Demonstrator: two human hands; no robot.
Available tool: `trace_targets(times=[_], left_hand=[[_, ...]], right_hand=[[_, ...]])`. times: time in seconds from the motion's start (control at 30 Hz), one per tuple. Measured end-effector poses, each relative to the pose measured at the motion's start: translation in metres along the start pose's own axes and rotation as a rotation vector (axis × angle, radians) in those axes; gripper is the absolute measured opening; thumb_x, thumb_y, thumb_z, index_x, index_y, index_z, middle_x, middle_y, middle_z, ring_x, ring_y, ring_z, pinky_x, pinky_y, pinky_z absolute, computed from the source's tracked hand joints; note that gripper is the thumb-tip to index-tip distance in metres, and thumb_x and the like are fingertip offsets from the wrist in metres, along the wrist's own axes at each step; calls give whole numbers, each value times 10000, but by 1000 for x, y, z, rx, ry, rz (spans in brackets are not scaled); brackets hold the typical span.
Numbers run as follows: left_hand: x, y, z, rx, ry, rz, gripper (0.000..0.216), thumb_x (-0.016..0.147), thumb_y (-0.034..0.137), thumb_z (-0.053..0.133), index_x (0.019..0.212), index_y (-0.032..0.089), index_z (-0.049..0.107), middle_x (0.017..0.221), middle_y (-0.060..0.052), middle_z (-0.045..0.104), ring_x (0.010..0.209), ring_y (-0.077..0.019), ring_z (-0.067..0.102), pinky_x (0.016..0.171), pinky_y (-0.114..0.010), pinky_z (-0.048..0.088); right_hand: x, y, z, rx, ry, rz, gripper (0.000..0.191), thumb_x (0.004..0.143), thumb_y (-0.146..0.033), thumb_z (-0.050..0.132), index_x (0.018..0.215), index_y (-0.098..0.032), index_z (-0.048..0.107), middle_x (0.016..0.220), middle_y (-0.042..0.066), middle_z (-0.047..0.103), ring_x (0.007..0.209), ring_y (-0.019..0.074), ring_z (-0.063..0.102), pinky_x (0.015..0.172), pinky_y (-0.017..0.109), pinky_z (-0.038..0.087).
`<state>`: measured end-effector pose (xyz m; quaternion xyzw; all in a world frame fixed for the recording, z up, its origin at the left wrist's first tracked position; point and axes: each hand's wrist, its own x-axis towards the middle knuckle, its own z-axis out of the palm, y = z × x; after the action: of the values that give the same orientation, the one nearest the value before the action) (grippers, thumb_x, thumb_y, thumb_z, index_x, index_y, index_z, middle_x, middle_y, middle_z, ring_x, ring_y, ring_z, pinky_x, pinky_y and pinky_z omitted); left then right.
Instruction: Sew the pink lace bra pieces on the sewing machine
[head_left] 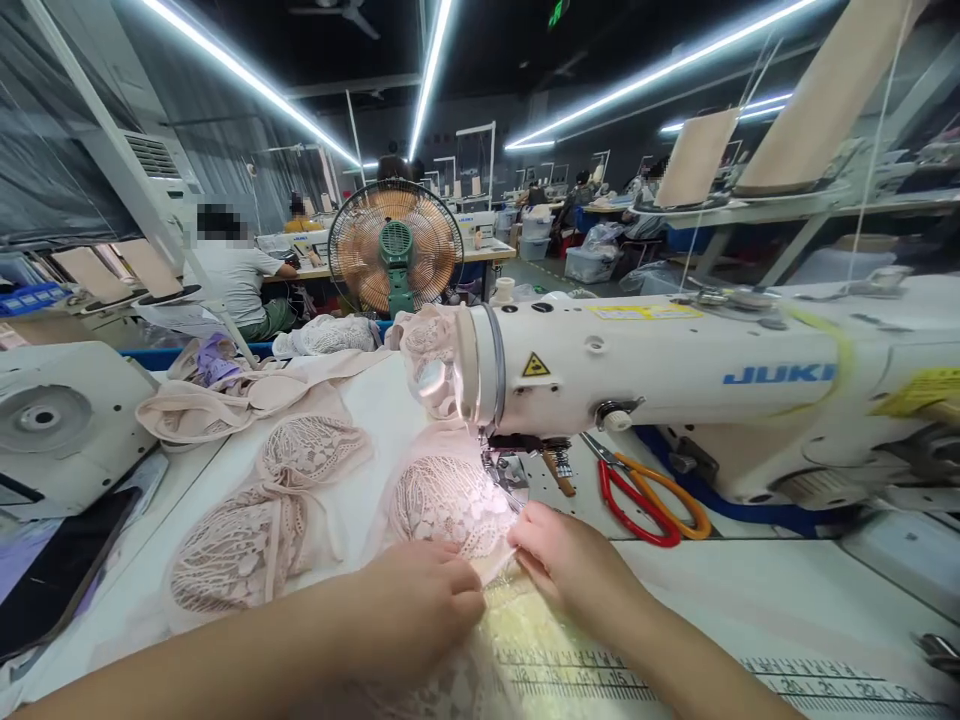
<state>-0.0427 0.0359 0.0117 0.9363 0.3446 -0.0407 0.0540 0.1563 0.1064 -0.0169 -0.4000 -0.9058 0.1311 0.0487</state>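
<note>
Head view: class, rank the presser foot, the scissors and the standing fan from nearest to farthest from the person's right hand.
From the right hand:
1. Presser foot, just above the fingers, to their left, under the machine head.
2. Scissors, to the right on the machine bed.
3. Standing fan, far back, beyond the table.

Pink openwork lace cloth [450, 500] at centre, glossy cream enamelled sewing machine [675, 370] upper right, smooth matt white bench [750, 590] below.

Bright tube lights [247, 75] overhead, dark ceiling.
The machine's lamp [431, 380] glares on pale lace [450, 500]; edges bend, background slightly soft.
</note>
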Motion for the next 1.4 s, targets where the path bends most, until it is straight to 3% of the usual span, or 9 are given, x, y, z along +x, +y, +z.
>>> trace_targets(times=[0.1, 0.17, 0.23, 0.5, 0.6, 0.73, 0.9, 1.1, 1.4], left_hand=[[6, 7, 13, 45, 76, -172, 293, 855, 238, 485, 1090, 89, 578, 997, -119, 653, 809, -229, 601, 689, -330, 515], [11, 7, 26, 92, 155, -199, 499, 874, 346, 485, 1290, 71, 466, 1200, -168, 590, 897, -267, 602, 705, -368, 515], [14, 2, 36, 129, 188, -183, 591, 867, 432, 493, 1358, 115, 414, 1315, -171, 519, 905, -281, 608, 697, -389, 511], [18, -38, 24, 209, 199, -45, 378, 913, 392, 459, 1266, 280, 531, 1148, -80, 595, 768, -212, 583, 613, -337, 446], [20, -53, 18, 201, 232, -3, 334, 924, 377, 458, 1232, 306, 567, 1112, -69, 599, 763, -196, 565, 639, -329, 436], [23, -70, 16, 189, 247, 23, 307, 944, 355, 446, 1206, 323, 602, 1077, -67, 624, 753, -190, 551, 654, -321, 418], [29, -92, 17, 244, 239, 92, 322, 914, 237, 515, 1212, 322, 601, 1176, -66, 624, 772, -198, 552, 654, -319, 402], [35, -112, 15, 288, 177, 87, 357, 946, 192, 487, 1264, 332, 568, 1290, -46, 588, 881, -203, 570, 721, -301, 408], [43, -133, 7, 253, 91, 52, 391, 941, 160, 482, 1275, 346, 562, 1380, -51, 523, 996, -226, 574, 804, -322, 423]], right_hand=[[-11, 3, 10, -61, 28, 16, 230, 871, -117, 410, 699, -181, 548, 768, 34, 557, 639, 162, 514, 510, 275, 221], [-16, 5, 17, -80, 41, 18, 227, 878, -115, 401, 724, -181, 554, 783, 37, 563, 672, 165, 531, 528, 267, 253], [-17, 6, 22, -89, 46, 11, 231, 887, -124, 397, 739, -182, 563, 803, 39, 571, 710, 172, 549, 551, 266, 282], [-13, 2, 29, -89, -14, 10, 355, 931, -213, 293, 845, -173, 636, 795, 81, 598, 743, 236, 590, 596, 326, 365], [-10, -2, 23, -68, -52, 28, 434, 945, -239, 247, 1103, -175, 646, 774, 76, 649, 726, 254, 618, 580, 343, 371], [-2, -11, 6, -5, -193, 120, 508, 925, -252, 315, 1409, -153, 430, 832, 90, 713, 795, 287, 651, 590, 348, 395], [12, -21, -9, -27, -308, 161, 585, 898, -302, 403, 1452, -120, 349, 899, 132, 713, 929, 332, 625, 674, 359, 411], [25, -21, -12, -17, -369, 203, 715, 881, -347, 409, 1505, -99, 165, 803, 109, 692, 706, 285, 620, 499, 318, 285], [30, -20, -14, 22, -407, 239, 745, 880, -359, 402, 1512, -95, 108, 768, 87, 669, 663, 250, 588, 496, 308, 281]])
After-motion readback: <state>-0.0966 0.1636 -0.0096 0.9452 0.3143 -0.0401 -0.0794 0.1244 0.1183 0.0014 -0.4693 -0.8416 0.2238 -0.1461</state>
